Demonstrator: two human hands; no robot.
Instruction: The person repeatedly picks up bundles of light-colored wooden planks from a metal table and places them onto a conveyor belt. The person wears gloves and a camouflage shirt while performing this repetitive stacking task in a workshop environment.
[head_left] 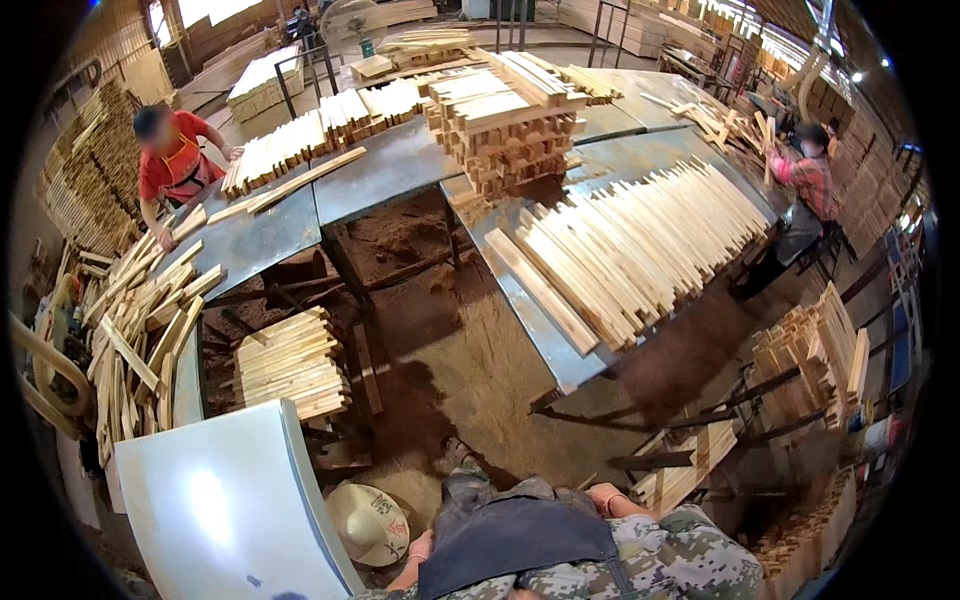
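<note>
My left hand [421,546] hangs low at my left side, beside the dark apron [520,550]. Nearest to it is a pale conical hat [368,524] with dark and red markings. On my other side, my right hand [604,496] shows past the camouflage sleeve, close to the apron's edge and some pale boards [690,468]. The fingers of both hands are small and partly hidden, so what they hold, if anything, cannot be made out. Ahead stands a metal-topped table [565,365] bearing a row of wooden strips [640,250].
A white cabinet-like box [215,500] fills the lower left. Behind it are stacked strips [290,365] and a loose wood heap [140,340]. A tall wood stack [510,130] stands on the far table. Co-workers in a red shirt [190,150] and a plaid shirt [808,185] handle wood.
</note>
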